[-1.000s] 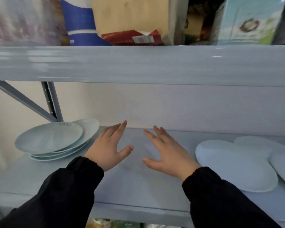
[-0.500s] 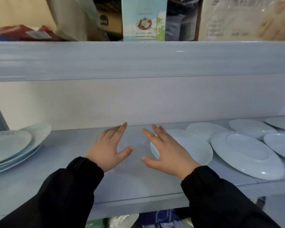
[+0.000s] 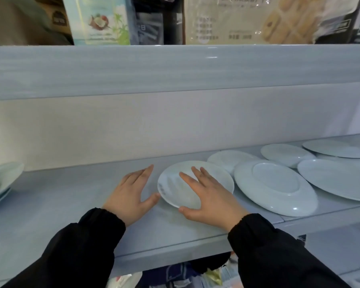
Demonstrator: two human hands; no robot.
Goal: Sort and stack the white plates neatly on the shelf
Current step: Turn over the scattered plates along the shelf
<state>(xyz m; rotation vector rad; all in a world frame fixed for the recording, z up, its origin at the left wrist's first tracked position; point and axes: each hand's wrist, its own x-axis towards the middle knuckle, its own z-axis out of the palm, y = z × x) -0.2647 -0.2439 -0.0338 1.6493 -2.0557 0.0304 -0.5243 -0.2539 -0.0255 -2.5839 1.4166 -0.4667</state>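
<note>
Nearest, the left hand (image 3: 131,196) lies flat and released on the pale grey shelf (image 3: 60,208), just beside a small round white plate (image 3: 170,183). The right hand (image 3: 210,198) is spread over this plate with straight fingers, grasping nothing, its thumb at the near rim. Further right a larger white plate (image 3: 274,188) lies upside down, with more white plates (image 3: 287,153) scattered behind.

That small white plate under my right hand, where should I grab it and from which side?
Probably the near and left rim of the small plate, coming from the front. It lies flat, with bare shelf on those sides, while an overturned larger plate crowds its right edge. The left hand and right hand have thumbs by that rim.
</note>
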